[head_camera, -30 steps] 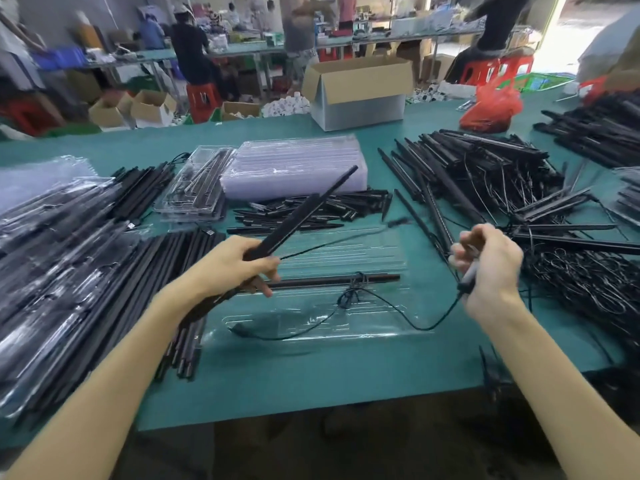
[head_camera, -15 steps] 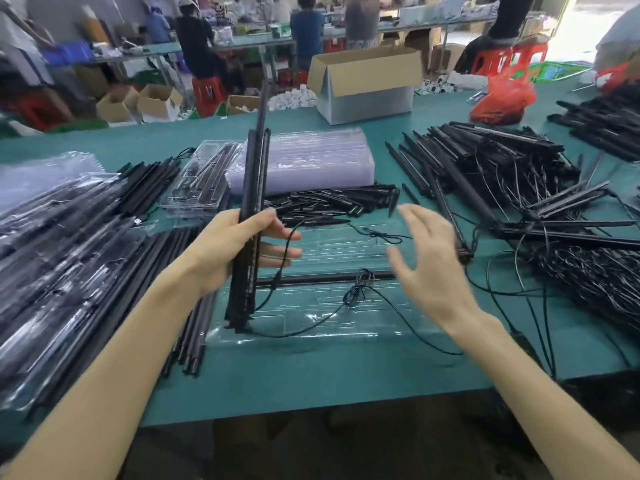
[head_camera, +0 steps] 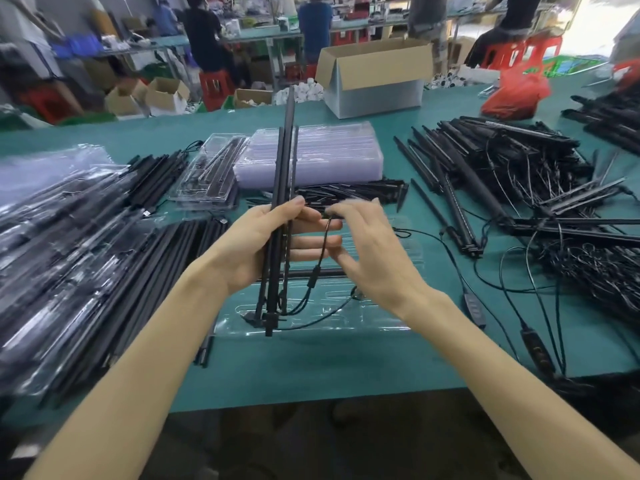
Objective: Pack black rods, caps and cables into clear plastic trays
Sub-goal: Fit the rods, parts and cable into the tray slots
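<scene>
My left hand [head_camera: 258, 245] grips a bundle of black rods [head_camera: 284, 174] held upright, their lower ends standing over a clear plastic tray [head_camera: 388, 317] on the green table. A thin black cable [head_camera: 320, 268] hangs from the bundle into the tray. My right hand [head_camera: 372, 251] is beside the bundle with fingers spread and slightly blurred, its fingertips close to the cable; whether they touch it I cannot tell. One black rod [head_camera: 325, 272] lies across the tray behind my hands. A heap of short black caps [head_camera: 349, 194] lies just beyond.
A stack of clear trays [head_camera: 329, 150] and a filled tray [head_camera: 211, 174] sit behind. Packed trays and loose rods [head_camera: 86, 244] cover the left. A tangle of rods and cables [head_camera: 536, 188] fills the right. A cardboard box [head_camera: 374, 77] and a red bag [head_camera: 512, 95] stand farther back.
My left hand swung the rod bundle from slanted to upright. My right hand let go of the cable end it held at the right and moved left, close to the bundle.
</scene>
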A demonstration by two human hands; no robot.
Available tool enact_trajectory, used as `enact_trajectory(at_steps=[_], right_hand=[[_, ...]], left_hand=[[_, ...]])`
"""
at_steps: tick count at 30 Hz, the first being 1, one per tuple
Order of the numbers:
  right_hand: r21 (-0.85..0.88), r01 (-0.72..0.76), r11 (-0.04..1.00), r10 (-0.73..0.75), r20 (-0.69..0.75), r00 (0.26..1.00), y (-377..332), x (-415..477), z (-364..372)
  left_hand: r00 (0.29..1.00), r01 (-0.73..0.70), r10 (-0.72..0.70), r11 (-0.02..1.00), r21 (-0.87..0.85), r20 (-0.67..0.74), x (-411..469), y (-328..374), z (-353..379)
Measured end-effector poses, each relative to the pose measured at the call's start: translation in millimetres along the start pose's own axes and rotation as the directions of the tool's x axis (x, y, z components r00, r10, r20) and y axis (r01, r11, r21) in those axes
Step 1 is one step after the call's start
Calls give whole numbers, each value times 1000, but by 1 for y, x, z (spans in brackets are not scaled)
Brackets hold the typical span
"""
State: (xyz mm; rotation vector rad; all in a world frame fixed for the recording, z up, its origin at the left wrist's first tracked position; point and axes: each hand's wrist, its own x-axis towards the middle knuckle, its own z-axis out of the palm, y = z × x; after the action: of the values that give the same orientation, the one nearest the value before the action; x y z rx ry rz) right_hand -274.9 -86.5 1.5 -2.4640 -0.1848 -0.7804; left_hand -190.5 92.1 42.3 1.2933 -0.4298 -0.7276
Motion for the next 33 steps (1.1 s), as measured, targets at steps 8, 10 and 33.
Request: enact_trajectory(at_steps=[8, 10, 33], right_hand=[[181, -152, 972, 102, 258, 961, 23, -15, -33], [222, -179, 959, 80, 392, 916, 15, -24, -48], [-301, -27, 953, 215, 610, 763, 32, -64, -14]], left_hand=[[976, 164, -128, 965, 204, -177, 4, -4, -11], [956, 171, -149, 983, 67, -251, 7, -4, -20], [977, 184, -134, 921, 342, -166, 12, -24, -40]])
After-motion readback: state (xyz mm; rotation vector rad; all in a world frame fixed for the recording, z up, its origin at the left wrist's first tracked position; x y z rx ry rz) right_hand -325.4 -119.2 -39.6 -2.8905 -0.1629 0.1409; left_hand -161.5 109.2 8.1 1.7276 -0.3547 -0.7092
